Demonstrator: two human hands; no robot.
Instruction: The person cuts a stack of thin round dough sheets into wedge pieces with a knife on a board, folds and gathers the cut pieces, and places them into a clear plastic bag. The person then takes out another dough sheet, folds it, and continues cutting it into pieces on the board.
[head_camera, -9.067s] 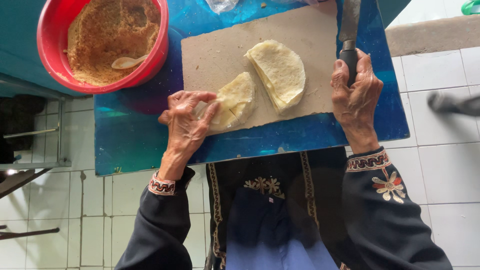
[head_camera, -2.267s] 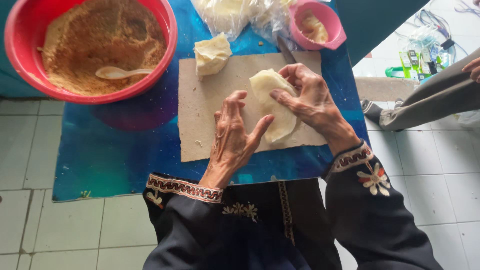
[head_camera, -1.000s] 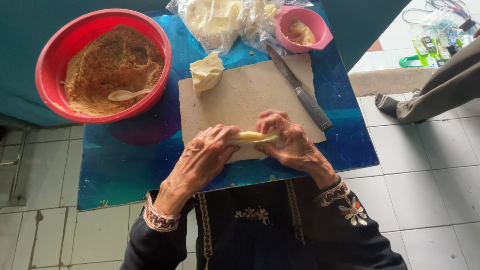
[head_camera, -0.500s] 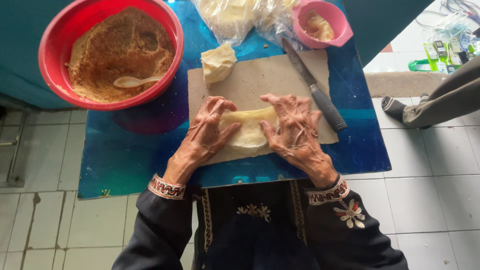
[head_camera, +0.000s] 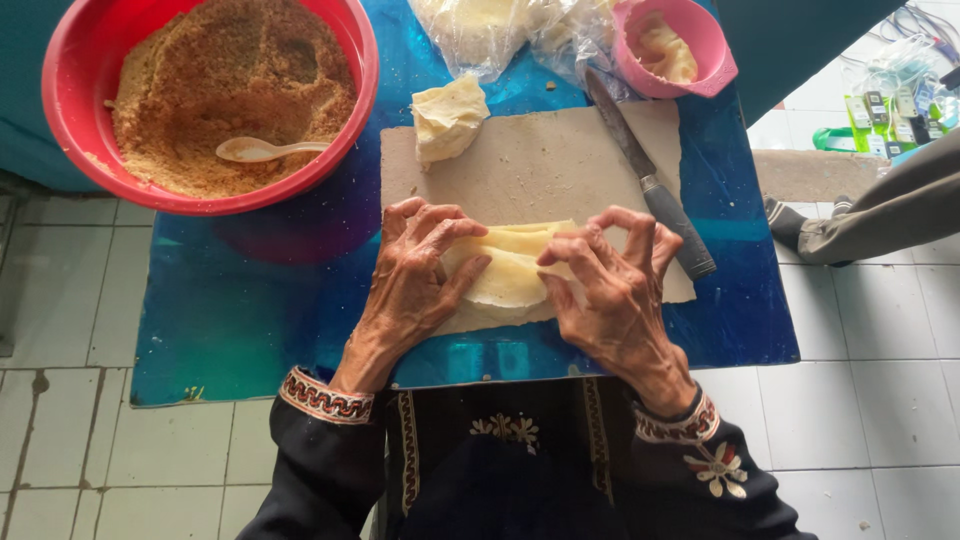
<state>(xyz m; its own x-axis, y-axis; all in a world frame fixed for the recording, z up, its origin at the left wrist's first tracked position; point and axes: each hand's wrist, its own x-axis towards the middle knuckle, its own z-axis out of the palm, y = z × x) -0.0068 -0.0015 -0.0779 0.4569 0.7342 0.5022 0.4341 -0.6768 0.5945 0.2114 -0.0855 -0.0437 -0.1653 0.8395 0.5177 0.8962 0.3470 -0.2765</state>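
Pressing curled fingers, left hand (head_camera: 415, 275) and right hand (head_camera: 610, 290) pinching pale folded wrapper (head_camera: 510, 270), brown board (head_camera: 560, 170) beneath

Both ends of the wrapper (head_camera: 512, 270) sit under fingers, the left hand (head_camera: 415, 280) covering one, the right hand (head_camera: 610, 290) the other, so what's inside can't be told. The red bowl (head_camera: 350, 60) runs off the top edge, and so does the pink bowl (head_camera: 715, 55). The bag (head_camera: 480, 35) is cut off up top, its contents only a pale blur. The knife (head_camera: 650, 180) tip slips under that plastic. At far right, a sleeve (head_camera: 890, 215) leaves the picture, hand unseen.
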